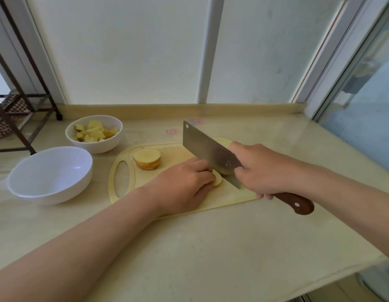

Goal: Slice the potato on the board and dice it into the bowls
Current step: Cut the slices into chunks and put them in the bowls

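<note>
One wide-angle camera, worn on the head, looks forward and down onto the worktop (221,247) from close above. The left hand (184,184) and right hand (263,168) meet at frame centre on the cutting board (174,153); window panes (123,51) fill 12 o'clock.

A pale beige counter (211,258) fills the near part, with a low raised edge (178,110) at its far side. Behind it stand frosted white panels (128,51), divided by a white post (211,51), giving soft daylight. A dark metal rack (21,105) stands far left; a glass pane (363,105) is at the right.
</note>
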Demonstrator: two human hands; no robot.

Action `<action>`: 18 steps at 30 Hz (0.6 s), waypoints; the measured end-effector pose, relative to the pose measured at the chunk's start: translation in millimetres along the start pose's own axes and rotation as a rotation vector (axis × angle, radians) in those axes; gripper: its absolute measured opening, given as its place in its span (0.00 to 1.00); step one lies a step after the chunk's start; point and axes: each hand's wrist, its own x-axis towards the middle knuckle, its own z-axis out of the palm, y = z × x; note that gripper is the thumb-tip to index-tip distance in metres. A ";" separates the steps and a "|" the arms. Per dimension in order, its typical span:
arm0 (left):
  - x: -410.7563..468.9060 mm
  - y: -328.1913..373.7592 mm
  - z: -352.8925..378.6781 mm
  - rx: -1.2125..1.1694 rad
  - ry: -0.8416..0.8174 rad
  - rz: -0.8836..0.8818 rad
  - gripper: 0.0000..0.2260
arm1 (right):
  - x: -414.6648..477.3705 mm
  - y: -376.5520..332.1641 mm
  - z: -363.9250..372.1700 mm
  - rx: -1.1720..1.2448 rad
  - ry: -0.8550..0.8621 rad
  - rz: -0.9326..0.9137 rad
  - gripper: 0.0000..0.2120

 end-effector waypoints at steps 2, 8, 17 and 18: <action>-0.3 -0.9 0.5 -0.011 0.003 -0.001 0.12 | -4.3 0.4 -2.3 0.015 0.029 0.000 0.08; -1.4 -2.3 2.5 -0.028 0.029 0.002 0.10 | -19.1 -0.4 -2.2 0.033 -0.011 0.007 0.16; -1.3 -3.4 2.9 -0.063 0.028 -0.004 0.15 | -29.2 -16.7 -0.5 -0.025 -0.141 0.019 0.43; -1.0 -3.6 2.7 -0.066 0.027 0.000 0.14 | -21.5 -21.6 4.8 -0.025 -0.117 0.005 0.43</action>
